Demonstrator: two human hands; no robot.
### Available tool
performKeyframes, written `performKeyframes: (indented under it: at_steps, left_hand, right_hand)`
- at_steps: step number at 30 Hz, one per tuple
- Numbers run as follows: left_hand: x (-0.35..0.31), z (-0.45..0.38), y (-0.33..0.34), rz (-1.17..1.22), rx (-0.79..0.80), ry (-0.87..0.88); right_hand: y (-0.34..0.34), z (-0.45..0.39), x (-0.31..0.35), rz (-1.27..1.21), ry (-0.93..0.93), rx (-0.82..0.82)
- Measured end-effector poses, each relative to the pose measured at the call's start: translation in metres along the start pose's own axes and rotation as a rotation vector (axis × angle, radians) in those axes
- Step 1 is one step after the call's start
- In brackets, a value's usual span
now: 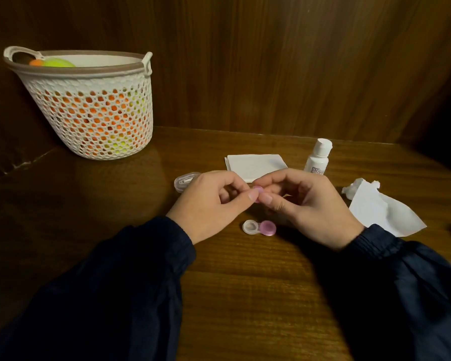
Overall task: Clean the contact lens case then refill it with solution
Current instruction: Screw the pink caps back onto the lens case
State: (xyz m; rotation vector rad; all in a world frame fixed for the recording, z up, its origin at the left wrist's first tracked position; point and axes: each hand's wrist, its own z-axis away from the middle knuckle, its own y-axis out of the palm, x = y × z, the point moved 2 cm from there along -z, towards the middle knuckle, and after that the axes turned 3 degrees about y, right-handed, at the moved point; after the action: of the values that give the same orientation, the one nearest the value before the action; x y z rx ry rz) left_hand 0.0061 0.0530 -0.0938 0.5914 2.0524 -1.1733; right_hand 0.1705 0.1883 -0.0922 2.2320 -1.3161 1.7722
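Head view. At centre frame the left hand [208, 201] and the right hand [305, 204] meet above the wooden table [245, 295], fingers curled; between thumb and fingertips of both they pinch a small pink cap [257, 192], only partly visible between the fingers. Just below the hands, lying on the table, is the contact lens case [259, 227]: its left well is uncapped and clear, its right well carries a second pink cap. Neither hand touches the case. Above the hands, slightly right of centre, a stack of folded white tissues [255, 165] lies flat. To its right stands a white solution bottle [318, 157], upright, cap on. At right of frame a crumpled white tissue [380, 207] lies on the table, near the right wrist. A clear plastic container [185, 181] sits just left of the left hand's knuckles, partly hidden by them; its contents cannot be determined. At upper left a white perforated basket [89, 110] stands against the wooden back panel, orange and yellow-green items showing through its holes. Dark sleeves [115, 295] cover both forearms across the lower frame.
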Motion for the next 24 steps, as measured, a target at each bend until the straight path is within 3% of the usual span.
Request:
performKeyframes:
  at_steps: [9, 16, 24]
  left_hand:
    - [-0.0025, 0.0005, 0.0002, 0.086, 0.024, -0.059]
    - [0.0044, -0.0026, -0.0048, -0.022, -0.066, -0.117]
    - [0.0065, -0.003, -0.0034, -0.057, -0.052, -0.095]
  right_hand:
    - [-0.0001, 0.0036, 0.0047, 0.175, -0.016, -0.004]
    - [0.0038, 0.0059, 0.0047, 0.322, 0.082, 0.21]
    - [0.0036, 0.003, -0.0014, 0.354, 0.122, 0.26]
